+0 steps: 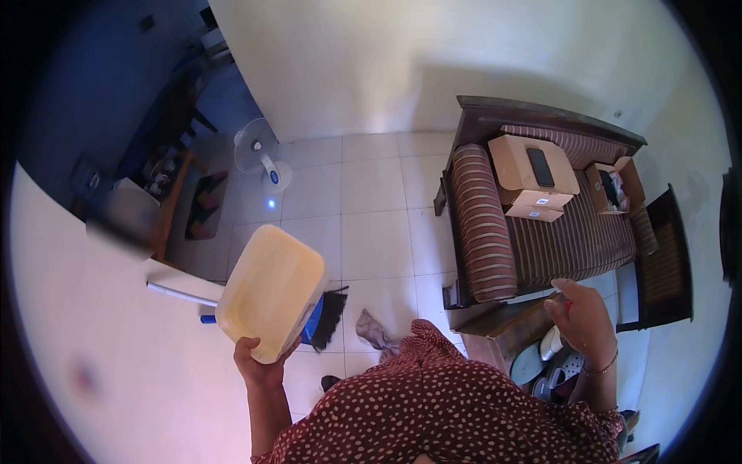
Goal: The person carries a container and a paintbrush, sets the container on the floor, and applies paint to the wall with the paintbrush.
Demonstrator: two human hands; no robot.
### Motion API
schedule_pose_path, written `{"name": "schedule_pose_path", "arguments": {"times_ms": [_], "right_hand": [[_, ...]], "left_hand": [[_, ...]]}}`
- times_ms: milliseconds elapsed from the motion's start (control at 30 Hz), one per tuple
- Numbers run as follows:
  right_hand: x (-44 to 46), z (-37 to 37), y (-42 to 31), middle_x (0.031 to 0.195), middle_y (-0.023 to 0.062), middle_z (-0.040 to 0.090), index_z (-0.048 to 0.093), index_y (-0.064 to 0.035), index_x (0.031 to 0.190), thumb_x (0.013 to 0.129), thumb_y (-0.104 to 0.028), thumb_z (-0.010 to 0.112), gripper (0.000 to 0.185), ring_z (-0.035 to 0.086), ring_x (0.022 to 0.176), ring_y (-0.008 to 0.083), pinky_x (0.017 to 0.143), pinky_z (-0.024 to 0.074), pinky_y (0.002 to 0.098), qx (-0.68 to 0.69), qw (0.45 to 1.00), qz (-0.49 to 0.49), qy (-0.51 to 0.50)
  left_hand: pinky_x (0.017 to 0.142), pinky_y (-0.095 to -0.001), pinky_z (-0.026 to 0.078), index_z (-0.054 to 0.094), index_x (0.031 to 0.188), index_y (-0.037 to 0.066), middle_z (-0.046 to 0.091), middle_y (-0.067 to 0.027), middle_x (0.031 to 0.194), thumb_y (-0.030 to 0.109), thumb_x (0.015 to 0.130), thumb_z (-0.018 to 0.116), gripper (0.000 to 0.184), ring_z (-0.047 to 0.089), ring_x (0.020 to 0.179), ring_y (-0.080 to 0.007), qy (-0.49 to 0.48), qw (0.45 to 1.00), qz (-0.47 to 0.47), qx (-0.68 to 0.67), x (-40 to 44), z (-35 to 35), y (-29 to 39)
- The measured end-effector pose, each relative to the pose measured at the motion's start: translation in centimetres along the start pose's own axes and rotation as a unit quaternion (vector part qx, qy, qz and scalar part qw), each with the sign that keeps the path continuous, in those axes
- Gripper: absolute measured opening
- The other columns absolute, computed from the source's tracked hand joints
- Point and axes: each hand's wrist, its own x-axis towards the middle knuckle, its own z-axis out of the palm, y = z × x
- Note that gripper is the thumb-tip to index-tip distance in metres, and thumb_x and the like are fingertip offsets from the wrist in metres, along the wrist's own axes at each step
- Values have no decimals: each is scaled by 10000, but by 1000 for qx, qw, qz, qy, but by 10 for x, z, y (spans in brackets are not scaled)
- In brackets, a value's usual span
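Dark red cloth with pale spots [433, 402], worn by the person, fills the near edge. To the left, the left hand [267, 363] grips the near end of a cream rectangular plastic tub [274, 282], thumb over the rim, holding it tilted above the white tiled floor [375, 232]. Just beyond the tub's right side, a broom with black bristles [332, 321] shows; a crumpled greyish cloth [372, 329] lies right of it. The right hand [583, 325] is raised at the right with partly bent fingers; a speck of red shows there, but whether it is held I cannot tell. Below that hand stands an open brown box [502, 340] containing a pale green round item [528, 363]. Farther right is a striped, dark-wood sofa [572, 247].
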Motion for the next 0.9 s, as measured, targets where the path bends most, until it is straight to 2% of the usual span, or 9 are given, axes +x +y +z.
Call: {"name": "schedule_pose_path", "arguments": {"times_ms": [100, 233, 300, 500, 600, 733, 833, 900], "right_hand": [[10, 5, 7, 870, 204, 633, 595, 10, 1050, 768, -167, 644, 336, 607, 829, 356, 740, 478, 403, 8, 1000, 9, 4], [43, 3, 15, 918, 203, 636, 604, 18, 1033, 750, -118, 652, 318, 603, 860, 358, 775, 475, 386, 10, 998, 57, -23], [59, 7, 21, 911, 201, 634, 604, 16, 1032, 753, -104, 645, 306, 600, 849, 362, 765, 475, 394, 7, 999, 34, -10], [104, -10, 41, 892, 204, 623, 590, 17, 1029, 779, -71, 592, 265, 592, 847, 367, 750, 469, 424, -14, 1000, -2, -23], [121, -18, 45, 919, 217, 616, 585, 25, 1046, 776, -39, 574, 277, 586, 869, 371, 766, 465, 419, -34, 999, -18, -10], [138, -20, 49, 929, 227, 606, 574, 35, 1074, 787, -19, 552, 292, 578, 871, 371, 761, 460, 416, -12, 998, -59, -1], [149, -28, 41, 876, 214, 598, 566, 37, 1089, 802, -23, 542, 294, 570, 832, 371, 740, 456, 415, -1, 998, -42, -50], [157, -34, 35, 847, 197, 585, 566, 34, 1095, 804, -39, 558, 300, 564, 803, 365, 729, 454, 415, -12, 998, -47, -38]], "left_hand": [[729, -540, 527, 343, 1302, 9, 503, -201, 1192, 229, 671, 433, 675, 565, 993, -405, -8, 1000, 0, -11, 7, 10, -6], [727, -546, 532, 343, 1301, 9, 503, -203, 1194, 231, 677, 437, 669, 563, 1000, -413, 21, 1000, 3, 1, 30, 51, -5], [728, -551, 533, 347, 1299, 12, 508, -201, 1189, 229, 679, 437, 662, 567, 997, -413, 27, 1000, -5, -11, 41, 62, -6], [715, -554, 533, 366, 1292, 23, 529, -193, 1171, 243, 679, 447, 657, 585, 977, -402, -83, 996, 8, -20, 79, 117, -7], [709, -554, 534, 392, 1271, 37, 484, -207, 1172, 294, 668, 485, 662, 536, 1019, -413, -85, 996, 6, -18, 92, 135, -13], [707, -543, 528, 388, 1287, 48, 486, -200, 1199, 291, 670, 486, 670, 530, 1043, -402, -77, 997, -10, 0, 99, 162, -17], [718, -555, 509, 392, 1292, 60, 492, -190, 1205, 288, 667, 489, 672, 525, 1054, -399, -99, 995, -26, 20, 112, 173, -16], [730, -562, 495, 397, 1292, 64, 496, -183, 1204, 286, 666, 490, 671, 522, 1059, -397, -87, 996, -30, 17, 120, 188, -14]]}}
